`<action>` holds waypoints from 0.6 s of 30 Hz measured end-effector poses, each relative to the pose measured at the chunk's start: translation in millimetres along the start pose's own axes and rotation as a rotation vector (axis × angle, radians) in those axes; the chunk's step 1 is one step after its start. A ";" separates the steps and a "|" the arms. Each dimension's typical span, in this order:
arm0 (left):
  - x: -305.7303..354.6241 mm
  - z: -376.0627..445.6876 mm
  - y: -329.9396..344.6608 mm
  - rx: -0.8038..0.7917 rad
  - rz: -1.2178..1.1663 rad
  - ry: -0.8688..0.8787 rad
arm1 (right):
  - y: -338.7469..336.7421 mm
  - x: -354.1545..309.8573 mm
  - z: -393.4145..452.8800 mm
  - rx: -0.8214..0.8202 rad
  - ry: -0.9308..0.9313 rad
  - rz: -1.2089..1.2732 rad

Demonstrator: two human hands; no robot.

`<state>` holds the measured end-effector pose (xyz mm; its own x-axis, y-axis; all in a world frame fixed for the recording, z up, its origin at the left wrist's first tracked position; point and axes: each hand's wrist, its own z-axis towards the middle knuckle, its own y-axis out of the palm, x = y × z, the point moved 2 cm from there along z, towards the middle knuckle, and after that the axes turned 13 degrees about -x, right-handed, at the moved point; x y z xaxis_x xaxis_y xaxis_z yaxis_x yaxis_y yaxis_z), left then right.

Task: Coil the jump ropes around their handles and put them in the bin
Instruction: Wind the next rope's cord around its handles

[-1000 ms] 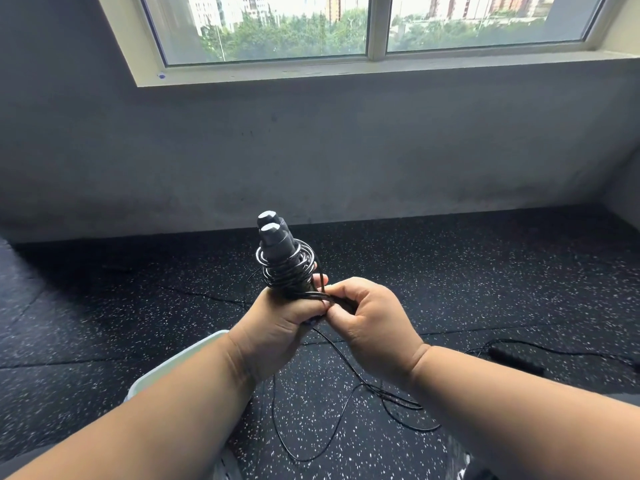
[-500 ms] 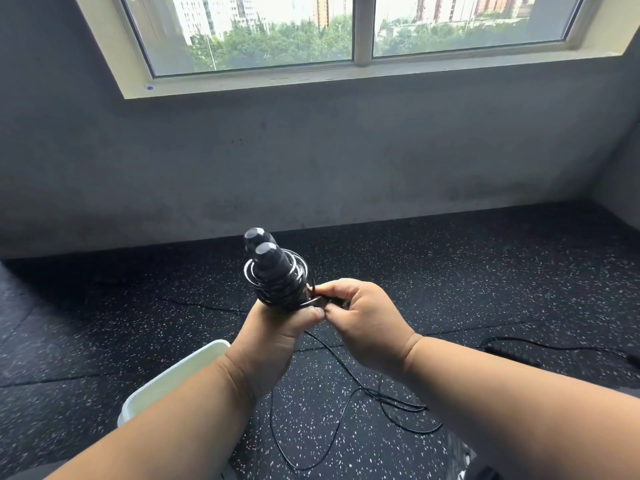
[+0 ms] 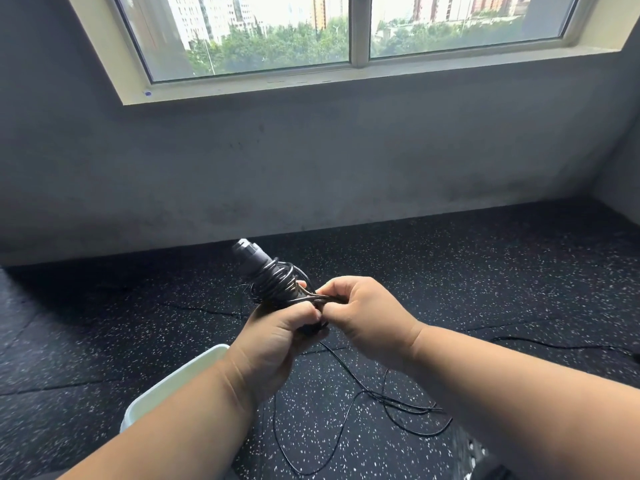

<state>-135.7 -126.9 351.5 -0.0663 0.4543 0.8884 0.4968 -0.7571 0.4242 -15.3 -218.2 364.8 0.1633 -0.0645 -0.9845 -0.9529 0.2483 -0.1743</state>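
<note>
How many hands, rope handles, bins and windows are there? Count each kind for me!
Hands: 2, the left hand and the right hand
Rope handles: 2, held together
Bins: 1, the pale bin on the floor
Windows: 1, the window
Total: 6

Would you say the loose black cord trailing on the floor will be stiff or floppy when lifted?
Probably floppy: the loose cord lies in slack curves on the floor. It likely springs slightly, since the coils sit loosely around the handles.
</note>
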 end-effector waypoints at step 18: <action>-2.6 2.6 7.9 -0.035 -0.177 0.024 | -3.7 -13.5 0.6 -0.019 -0.225 -0.430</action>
<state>-129.4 -132.8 352.1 -0.1705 0.5711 0.8030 0.4449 -0.6825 0.5799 -13.8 -217.7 378.7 0.5928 0.0534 -0.8035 -0.7908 0.2275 -0.5683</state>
